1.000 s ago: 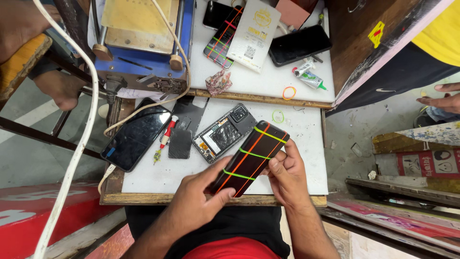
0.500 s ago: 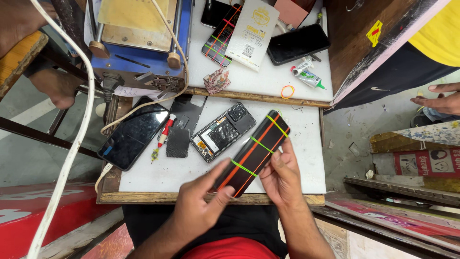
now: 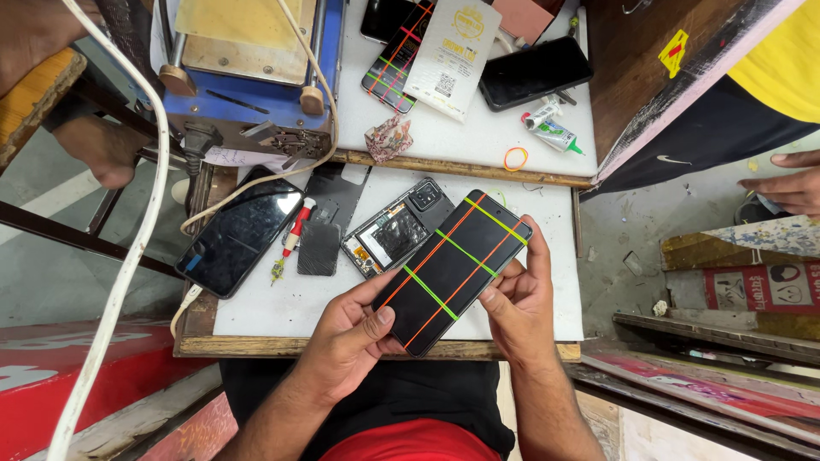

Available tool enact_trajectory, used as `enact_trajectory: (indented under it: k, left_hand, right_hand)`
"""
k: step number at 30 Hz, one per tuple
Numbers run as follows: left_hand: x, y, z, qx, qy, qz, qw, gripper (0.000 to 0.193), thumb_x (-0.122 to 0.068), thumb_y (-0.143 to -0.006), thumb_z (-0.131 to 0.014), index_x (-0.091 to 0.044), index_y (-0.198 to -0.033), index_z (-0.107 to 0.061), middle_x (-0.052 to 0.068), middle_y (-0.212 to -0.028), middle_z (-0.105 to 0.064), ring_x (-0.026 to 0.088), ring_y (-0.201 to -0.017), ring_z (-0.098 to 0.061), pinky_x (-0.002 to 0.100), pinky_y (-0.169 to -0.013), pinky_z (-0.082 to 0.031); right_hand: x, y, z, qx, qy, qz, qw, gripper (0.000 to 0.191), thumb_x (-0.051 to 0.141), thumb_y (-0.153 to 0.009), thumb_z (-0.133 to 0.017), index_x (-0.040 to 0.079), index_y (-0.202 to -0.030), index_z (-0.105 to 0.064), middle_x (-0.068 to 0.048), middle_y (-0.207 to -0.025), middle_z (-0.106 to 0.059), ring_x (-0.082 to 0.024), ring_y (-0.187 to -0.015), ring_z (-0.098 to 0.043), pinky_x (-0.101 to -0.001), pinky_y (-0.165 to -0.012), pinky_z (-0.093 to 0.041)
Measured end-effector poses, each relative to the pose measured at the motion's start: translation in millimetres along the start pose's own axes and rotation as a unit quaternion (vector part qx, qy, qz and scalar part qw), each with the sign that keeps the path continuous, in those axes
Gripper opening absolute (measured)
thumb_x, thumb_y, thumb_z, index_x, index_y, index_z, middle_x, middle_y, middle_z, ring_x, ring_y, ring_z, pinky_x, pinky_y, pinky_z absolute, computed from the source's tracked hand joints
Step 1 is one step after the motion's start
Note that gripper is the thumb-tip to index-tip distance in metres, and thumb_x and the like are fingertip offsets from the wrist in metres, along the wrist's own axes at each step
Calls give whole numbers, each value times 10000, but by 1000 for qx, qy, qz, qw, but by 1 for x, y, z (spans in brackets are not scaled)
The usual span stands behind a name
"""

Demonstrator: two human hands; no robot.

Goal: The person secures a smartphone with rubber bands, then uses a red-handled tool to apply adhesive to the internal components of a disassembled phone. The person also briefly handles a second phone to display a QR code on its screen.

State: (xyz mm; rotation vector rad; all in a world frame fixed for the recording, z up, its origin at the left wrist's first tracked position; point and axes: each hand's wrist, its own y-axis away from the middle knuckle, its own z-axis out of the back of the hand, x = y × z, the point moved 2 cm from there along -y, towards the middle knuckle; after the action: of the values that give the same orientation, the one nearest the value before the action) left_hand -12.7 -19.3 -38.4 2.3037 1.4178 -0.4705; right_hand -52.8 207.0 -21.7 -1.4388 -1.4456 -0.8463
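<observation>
Near edge of the tabletop (image 3: 282, 312): both hands hold one black phone (image 3: 453, 269) wrapped in green and orange rubber bands, screen side up, tilted so its top end points to about 1 o'clock.
Left hand (image 3: 350, 337): at 7 o'clock of the phone, its grip closed on the lower left corner, thumb lying on the glass near the bottom edge.
Right hand (image 3: 519, 312): at 4 o'clock of the phone, its grip closed along the right long edge, fingers (image 3: 536, 248) reaching up that side, thumb on the face.
Opened phone (image 3: 397, 226): back cover off, insides showing, flat on the tabletop just beside the banded phone at its 10 o'clock.
Dark cover piece (image 3: 319, 248): small and black, at 9 o'clock of the opened phone.
Red-handled screwdriver (image 3: 293, 239): lies just left of the cover piece, tip toward the near edge.
Dark-screened phone (image 3: 241, 235): at the far left of the tabletop, overhanging its edge, a white cable (image 3: 213, 213) running by it.
Blue machine (image 3: 248, 72): at 11 o'clock, on the upper level, with a tan plate on top.
Upper level at 12 o'clock: another banded phone (image 3: 395, 60), a white card (image 3: 451, 55), a black phone (image 3: 534, 72), a small glue tube (image 3: 555, 132) and an orange rubber band (image 3: 515, 159).
Another person's hand (image 3: 786, 183): at 3 o'clock, well apart from the work.
</observation>
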Motion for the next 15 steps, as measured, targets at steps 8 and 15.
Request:
enact_trajectory:
  k: [8, 15]
  left_hand:
    - [1, 1, -3, -8, -42, -12, 999, 661, -128, -978, -658, 92, -1538, -384, 211, -1246, -695, 220, -1035, -730, 392, -896, -638]
    - [0, 2, -9, -3, -169, -28, 985, 627, -73, -976, -630, 83, -1530, -381, 185, -1256, -705, 185, -1046, -732, 357, -914, -642]
  right_hand:
    - [0, 2, 4, 1, -14, -8, 1000, 968, 119, -907, -816, 113, -1652, -199, -199, -1350, -642, -247, -1225, -658, -431, -1077, -530]
    - [-16, 0, 28, 27, -54, -45, 997, 883, 141, -924, -810, 120, -1613, -258, -160, -1245, -699, -236, -1126, -688, -411, -957, -559]
